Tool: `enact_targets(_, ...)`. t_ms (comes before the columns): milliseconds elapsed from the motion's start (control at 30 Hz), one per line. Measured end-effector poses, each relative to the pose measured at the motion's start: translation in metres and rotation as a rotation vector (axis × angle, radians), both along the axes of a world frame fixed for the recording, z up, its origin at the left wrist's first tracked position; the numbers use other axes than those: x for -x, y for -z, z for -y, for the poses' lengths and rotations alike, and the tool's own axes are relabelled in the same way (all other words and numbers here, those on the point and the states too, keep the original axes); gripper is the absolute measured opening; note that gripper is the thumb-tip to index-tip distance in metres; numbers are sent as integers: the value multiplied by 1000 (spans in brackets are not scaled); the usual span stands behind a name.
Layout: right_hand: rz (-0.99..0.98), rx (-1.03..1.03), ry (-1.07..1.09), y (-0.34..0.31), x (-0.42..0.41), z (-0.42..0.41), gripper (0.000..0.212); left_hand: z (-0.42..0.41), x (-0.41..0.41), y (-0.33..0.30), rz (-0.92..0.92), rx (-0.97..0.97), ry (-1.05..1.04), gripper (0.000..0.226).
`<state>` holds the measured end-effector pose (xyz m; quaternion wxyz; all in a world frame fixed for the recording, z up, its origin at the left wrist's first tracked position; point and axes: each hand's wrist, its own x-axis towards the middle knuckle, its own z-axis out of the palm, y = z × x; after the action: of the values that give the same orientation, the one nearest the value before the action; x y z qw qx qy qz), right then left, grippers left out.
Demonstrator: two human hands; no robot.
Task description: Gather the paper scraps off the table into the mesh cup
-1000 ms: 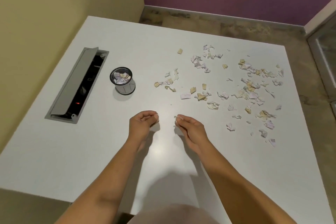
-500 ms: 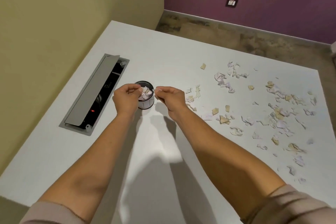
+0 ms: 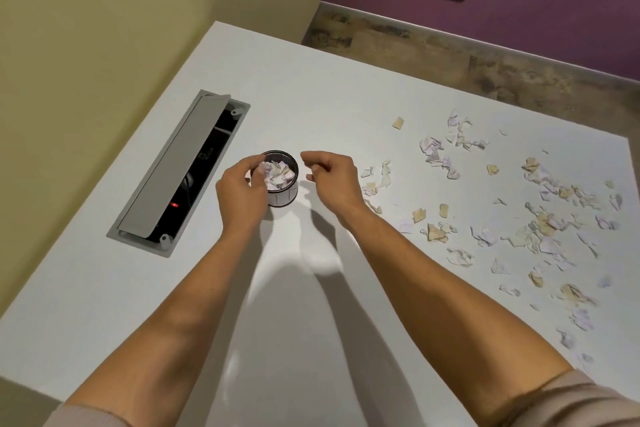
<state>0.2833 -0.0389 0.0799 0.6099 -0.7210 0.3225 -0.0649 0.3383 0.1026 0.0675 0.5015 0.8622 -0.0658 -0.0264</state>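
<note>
Cup: mesh cup [image 3: 282, 189] upright on white table [image 3: 311, 87], partly filled with scraps.
Left hand: left hand [image 3: 240, 192] at cup's left rim, fingers curled over the opening; whether they pinch a scrap cannot be told.
Right hand: right hand [image 3: 334, 180] just right of cup, fingers loosely curled, nothing visibly held.
Scraps: paper scraps [image 3: 540, 218] scattered across table's right side.
Hatch: cable hatch [image 3: 176, 170] left of cup, lid raised.
</note>
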Motion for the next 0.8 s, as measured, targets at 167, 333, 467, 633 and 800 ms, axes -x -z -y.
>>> enact_targets(167,-98,189,-11,17,55,10,25,-12,55,41,168,-92,69,19)
enact_targets(333,-283,366,-131,48,88,10,26,-25,94,98,291,-350,289,25)
enact_targets(467,-355,371,-220,60,94,7,31,-36,111,125,173,-593,468,42)
enact_targets(633,-379,433,-303,69,82,-3,34,-48,119,136,193,-740,551,60)
enact_targets(800,-411,528,-347,85,70,-11,19,-47,120,138,218,-790,558,61)
